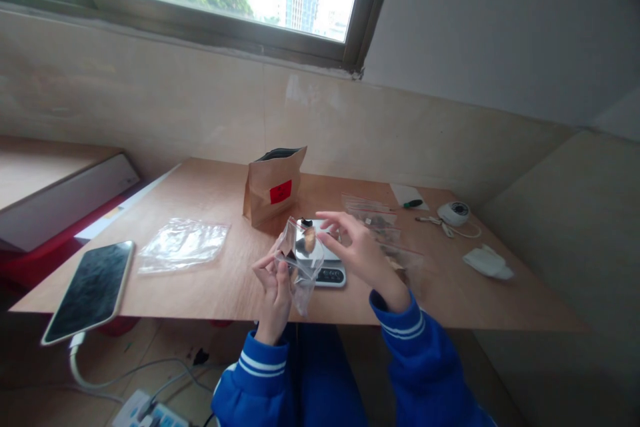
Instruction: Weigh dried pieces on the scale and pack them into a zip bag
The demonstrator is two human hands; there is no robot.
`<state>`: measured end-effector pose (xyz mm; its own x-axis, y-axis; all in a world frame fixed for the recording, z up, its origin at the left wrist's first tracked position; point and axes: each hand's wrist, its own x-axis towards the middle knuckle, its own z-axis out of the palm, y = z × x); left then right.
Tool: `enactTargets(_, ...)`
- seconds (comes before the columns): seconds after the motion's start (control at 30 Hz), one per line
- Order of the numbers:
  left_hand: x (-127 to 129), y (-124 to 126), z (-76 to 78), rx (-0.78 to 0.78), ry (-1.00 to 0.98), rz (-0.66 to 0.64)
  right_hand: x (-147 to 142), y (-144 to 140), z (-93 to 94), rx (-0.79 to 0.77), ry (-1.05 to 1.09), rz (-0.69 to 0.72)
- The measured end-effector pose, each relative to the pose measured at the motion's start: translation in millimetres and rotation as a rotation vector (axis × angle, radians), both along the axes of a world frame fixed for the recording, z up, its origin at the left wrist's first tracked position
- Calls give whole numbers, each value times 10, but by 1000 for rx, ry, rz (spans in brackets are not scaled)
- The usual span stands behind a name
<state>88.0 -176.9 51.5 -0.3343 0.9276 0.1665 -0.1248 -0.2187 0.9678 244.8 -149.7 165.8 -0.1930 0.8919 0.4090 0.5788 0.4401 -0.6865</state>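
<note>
Where the bench [210, 293] runs out at its left front corner: a dark-screened phone [90, 290], overhanging the edge, cable dropping from its near end. Just right of it, well in from the front edge, a flat stack of clear bags [183, 245], crinkled and shiny. Further back, near mid-bench, an upright brown paper pouch [273, 185] with a red label, mouth open.

At the front edge, centre: left hand [274, 287] raised, thumb and fingers pinched shut on the left rim of a small clear zip bag [300, 260]. Bag see-through, creased, mouth up and spread wide, long axis roughly upright, bottom corner hanging toward the front edge; held just above a small silver scale [325, 265]. Right hand [357, 250] at the bag's mouth, fingers loosely spread, thumb and forefinger tips closed on a small brownish piece [309, 239] at the opening; what it is, too blurred to tell.

Right of the scale, more clear bags [373, 212] lying flat. Toward the back right corner, a paper slip with a green pen [413, 203], then a white round device [454, 213] with cord, and a white folded cloth [487, 262] near the right edge.
</note>
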Motion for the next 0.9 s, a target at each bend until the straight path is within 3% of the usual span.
enactTargets(0.1,-77,7,-38,-1,-18,26,-4,72,-120,9,-60,-2)
enactTargets(0.23,-216,20,-89,-15,-3,34,265,315,-733,-83,-121,-90)
enactTargets(0.3,-240,18,-91,-15,11,45,373,411,-1033,-165,-155,-51)
enactTargets(0.4,-219,8,-74,-5,32,51,425,482,-1290,-184,-142,-4)
enactTargets(0.57,-175,-2,-62,-5,44,51,408,512,-1335,-67,-94,18)
enactTargets(0.9,-180,-35,-9,-26,43,53,370,541,-1433,-16,-97,-58)
